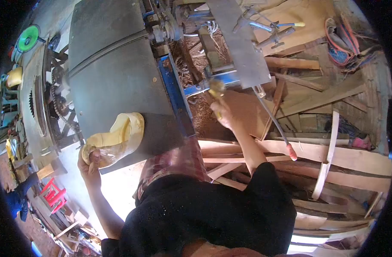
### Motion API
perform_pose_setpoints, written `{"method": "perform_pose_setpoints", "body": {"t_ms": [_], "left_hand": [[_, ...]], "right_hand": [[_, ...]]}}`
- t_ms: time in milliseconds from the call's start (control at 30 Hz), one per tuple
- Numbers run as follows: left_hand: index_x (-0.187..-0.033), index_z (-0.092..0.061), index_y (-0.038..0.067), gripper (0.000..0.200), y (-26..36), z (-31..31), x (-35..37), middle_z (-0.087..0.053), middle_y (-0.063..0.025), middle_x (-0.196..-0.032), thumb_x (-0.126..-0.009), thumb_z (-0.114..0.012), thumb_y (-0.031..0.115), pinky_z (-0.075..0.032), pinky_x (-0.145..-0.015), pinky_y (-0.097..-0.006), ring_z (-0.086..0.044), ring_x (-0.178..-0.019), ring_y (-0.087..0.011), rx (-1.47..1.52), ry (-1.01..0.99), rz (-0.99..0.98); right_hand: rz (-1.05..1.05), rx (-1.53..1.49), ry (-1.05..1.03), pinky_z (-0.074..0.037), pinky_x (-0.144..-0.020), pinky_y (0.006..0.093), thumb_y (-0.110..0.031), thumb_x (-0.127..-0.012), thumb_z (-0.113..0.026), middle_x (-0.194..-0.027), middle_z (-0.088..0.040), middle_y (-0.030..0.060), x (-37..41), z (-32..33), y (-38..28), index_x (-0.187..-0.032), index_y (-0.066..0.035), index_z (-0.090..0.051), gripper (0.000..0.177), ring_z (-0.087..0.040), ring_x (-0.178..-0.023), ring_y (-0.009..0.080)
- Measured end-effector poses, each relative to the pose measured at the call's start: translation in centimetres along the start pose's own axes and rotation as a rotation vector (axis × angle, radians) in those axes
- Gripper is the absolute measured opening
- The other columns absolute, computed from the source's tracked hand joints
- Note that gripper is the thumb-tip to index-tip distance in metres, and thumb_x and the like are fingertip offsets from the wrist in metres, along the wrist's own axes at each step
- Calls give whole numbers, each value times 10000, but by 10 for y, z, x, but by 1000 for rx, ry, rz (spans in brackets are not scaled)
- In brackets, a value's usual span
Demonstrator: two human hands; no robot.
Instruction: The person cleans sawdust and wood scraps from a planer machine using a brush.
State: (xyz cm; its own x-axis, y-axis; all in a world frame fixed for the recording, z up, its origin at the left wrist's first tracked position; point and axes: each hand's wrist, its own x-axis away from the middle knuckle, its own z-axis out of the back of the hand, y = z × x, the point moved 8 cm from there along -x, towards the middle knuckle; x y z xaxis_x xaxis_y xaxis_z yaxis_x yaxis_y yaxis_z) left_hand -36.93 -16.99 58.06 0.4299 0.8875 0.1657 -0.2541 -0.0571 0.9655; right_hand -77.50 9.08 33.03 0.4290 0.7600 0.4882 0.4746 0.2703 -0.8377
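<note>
My left hand [92, 162] grips the near left end of a pale yellow, curved hollow piece [119, 139], which lies tilted over the near part of the dark metal machine table [119, 77]. To the right of the table, my right hand [223, 113] is closed around the handle of a brush-like tool [217, 88]. The tool's head is blurred and points away from me, near the blue machine frame [228, 78].
Wood boards [333, 156] are piled at the right. A rod with a red handle [291, 152] slants beside my right arm. Clamps [275, 36] lie at the upper right. Toothed saw blades [32, 103], a green round object [28, 38] and a red stool [53, 195] stand left.
</note>
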Motion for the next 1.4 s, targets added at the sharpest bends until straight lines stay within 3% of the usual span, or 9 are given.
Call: {"method": "perform_pose_setpoints", "body": {"t_ms": [33, 100, 200, 433, 733, 867, 933, 1300, 1400], "left_hand": [[-1060, -541, 7, 316, 0, 0, 0, -572, -2, -899, -847, -626, 224, -390, -737, -213, -505, -807, -82, 27, 1, 11], [-1055, -539, 1, 322, -2, 2, 0, -574, -8, -914, -847, -627, 231, -388, -755, -214, -510, -825, -84, 35, 21, 6], [-1057, -537, -3, 335, -8, 8, 3, -573, -11, -916, -850, -624, 245, -386, -763, -213, -509, -832, -83, -24, 40, -16], [-1039, -548, 12, 324, -19, 20, 3, -547, 8, -873, -851, -620, 265, -375, -687, -200, -471, -757, -68, 10, 124, 6], [-1035, -552, 23, 294, -8, 21, 3, -507, 23, -771, -867, -596, 260, -351, -615, -202, -434, -675, -59, -5, 213, -20], [-1031, -551, 27, 280, -16, 31, 7, -493, 26, -752, -874, -586, 257, -345, -597, -202, -430, -661, -60, 11, 241, -30], [-1033, -550, 27, 277, -19, 35, 9, -493, 25, -749, -877, -582, 254, -344, -594, -200, -430, -658, -59, 22, 256, -23], [-1034, -550, 12, 268, -14, 25, 8, -513, 17, -763, -863, -605, 211, -352, -598, -186, -432, -649, -56, 60, 245, -22], [-1049, -548, 6, 291, -15, 28, 10, -524, 18, -786, -861, -609, 219, -355, -615, -183, -436, -667, -52, 86, 247, -11]], "right_hand": [[349, 650, 83, -443, -648, 346, -155, -847, -522, -951, -529, 148, 9, -10, -15, -1203, -159, -496, 357, -521, -731, 235], [515, 953, 210, -472, -689, 404, -152, -847, -500, -1100, -516, 219, 33, -8, -50, -1047, -106, -539, 209, -579, -859, 327], [412, 1359, 496, -456, -750, 439, -117, -839, -500, -1094, -505, 214, 25, 26, -73, -881, -33, -525, 98, -526, -927, 419], [285, 1274, 301, -456, -716, 499, -201, -867, -491, -914, -578, 239, -19, -51, -79, -949, -57, -565, 182, -558, -810, 445], [366, 70, 285, -493, -555, 185, -177, -870, -573, -772, -622, -3, -43, -45, -18, -953, -37, -604, 166, -606, -713, 99], [240, 322, 465, -499, -660, 291, -168, -884, -540, -792, -620, 61, -4, -3, -11, -931, -57, -605, 137, -622, -735, 185], [424, 1021, 527, -490, -659, 325, -152, -851, -558, -831, -630, 130, 23, -26, -36, -943, -72, -599, 129, -642, -746, 266], [360, 1031, 435, -478, -650, 369, -149, -824, -567, -891, -622, 156, 7, -32, -53, -927, -88, -596, 123, -609, -781, 349], [349, 847, 442, -468, -568, 308, -145, -862, -551, -794, -638, 91, 28, -42, -98, -890, -41, -601, 120, -617, -659, 200]]}}
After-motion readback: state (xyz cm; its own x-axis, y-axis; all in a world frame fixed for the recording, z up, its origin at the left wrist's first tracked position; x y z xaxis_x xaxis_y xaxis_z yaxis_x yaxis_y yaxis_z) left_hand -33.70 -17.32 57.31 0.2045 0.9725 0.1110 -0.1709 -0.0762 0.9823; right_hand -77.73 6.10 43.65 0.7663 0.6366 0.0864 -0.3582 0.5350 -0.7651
